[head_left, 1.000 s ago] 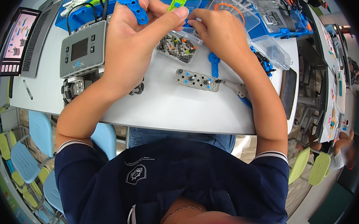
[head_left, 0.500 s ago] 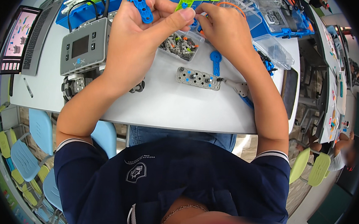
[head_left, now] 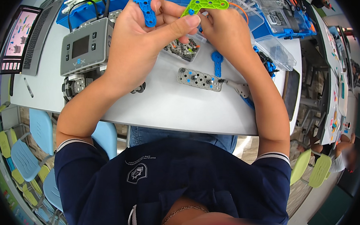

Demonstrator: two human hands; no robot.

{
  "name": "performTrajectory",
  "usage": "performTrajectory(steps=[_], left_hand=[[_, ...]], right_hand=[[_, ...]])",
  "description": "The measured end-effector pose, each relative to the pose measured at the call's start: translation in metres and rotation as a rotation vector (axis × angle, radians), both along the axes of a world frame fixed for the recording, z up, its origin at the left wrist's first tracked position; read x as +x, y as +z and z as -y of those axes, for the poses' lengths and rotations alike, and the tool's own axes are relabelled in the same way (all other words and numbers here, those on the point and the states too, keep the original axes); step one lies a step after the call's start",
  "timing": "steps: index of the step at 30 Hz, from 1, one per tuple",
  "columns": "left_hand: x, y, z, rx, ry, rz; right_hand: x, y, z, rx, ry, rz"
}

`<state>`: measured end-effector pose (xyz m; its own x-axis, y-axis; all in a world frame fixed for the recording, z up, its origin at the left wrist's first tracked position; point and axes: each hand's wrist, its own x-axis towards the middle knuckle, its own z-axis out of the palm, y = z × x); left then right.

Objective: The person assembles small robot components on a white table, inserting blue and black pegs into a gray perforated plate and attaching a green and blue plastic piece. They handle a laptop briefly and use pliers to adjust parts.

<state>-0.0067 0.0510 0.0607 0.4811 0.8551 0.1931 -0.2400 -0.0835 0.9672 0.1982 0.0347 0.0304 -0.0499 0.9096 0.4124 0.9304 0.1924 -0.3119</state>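
Observation:
My left hand (head_left: 141, 36) is closed round two plastic parts above the table. A blue gear-ended arm (head_left: 147, 12) lies across its fingers, and a green angled beam (head_left: 207, 3) is pinched near the thumb tip. A blue pin (head_left: 191, 12) shows in the beam near its bend. My right hand (head_left: 226, 30) is closed at the beam's other side, its fingertips partly hidden behind it. Below the hands, on the table, lie a second blue gear-ended arm (head_left: 217, 63) and a grey perforated plate (head_left: 199, 79) with black and blue pins in it.
A grey controller box (head_left: 85, 42) on wheels stands at the left, beside a laptop (head_left: 38, 38). Behind my hands is a clear tray (head_left: 179, 50) of small connectors. Blue parts bins (head_left: 271, 33) line the back. Pliers (head_left: 239, 88) and a dark phone-like slab (head_left: 289, 94) lie right.
Both hands have shifted slightly right and a little downward, carrying the blue gear-ended arm and the green angled beam. My right fingers have curled more behind the beam.

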Motion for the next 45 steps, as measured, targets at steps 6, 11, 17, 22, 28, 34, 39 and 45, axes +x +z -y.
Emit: performTrajectory(steps=[6, 11, 17, 22, 28, 34, 39, 45], left_hand=[[0.003, 0.007, 0.004, -0.040, -0.052, 0.046], [0.003, 0.007, 0.002, -0.046, -0.061, 0.034], [0.004, 0.006, 0.005, -0.050, -0.047, 0.027], [0.005, 0.003, 0.004, 0.024, -0.040, -0.014], [0.006, 0.000, 0.005, -0.030, -0.032, 0.046], [0.002, 0.001, 0.000, -0.012, -0.052, 0.020], [0.003, 0.003, 0.002, 0.012, 0.002, 0.012], [0.006, 0.007, 0.006, 0.045, 0.065, 0.018]], right_hand=[[-0.001, 0.003, 0.002, -0.056, 0.005, -0.037], [-0.002, 0.004, 0.002, -0.052, 0.010, -0.055], [-0.003, -0.002, 0.001, -0.064, -0.024, -0.015], [-0.002, -0.010, -0.002, -0.010, 0.000, 0.029], [-0.004, -0.013, -0.002, 0.058, 0.009, -0.040], [0.003, 0.028, 0.003, 0.226, -0.006, -0.185], [0.001, 0.067, 0.021, 0.221, 0.077, -0.441], [-0.018, 0.072, 0.033, 0.315, 0.325, -0.248]])
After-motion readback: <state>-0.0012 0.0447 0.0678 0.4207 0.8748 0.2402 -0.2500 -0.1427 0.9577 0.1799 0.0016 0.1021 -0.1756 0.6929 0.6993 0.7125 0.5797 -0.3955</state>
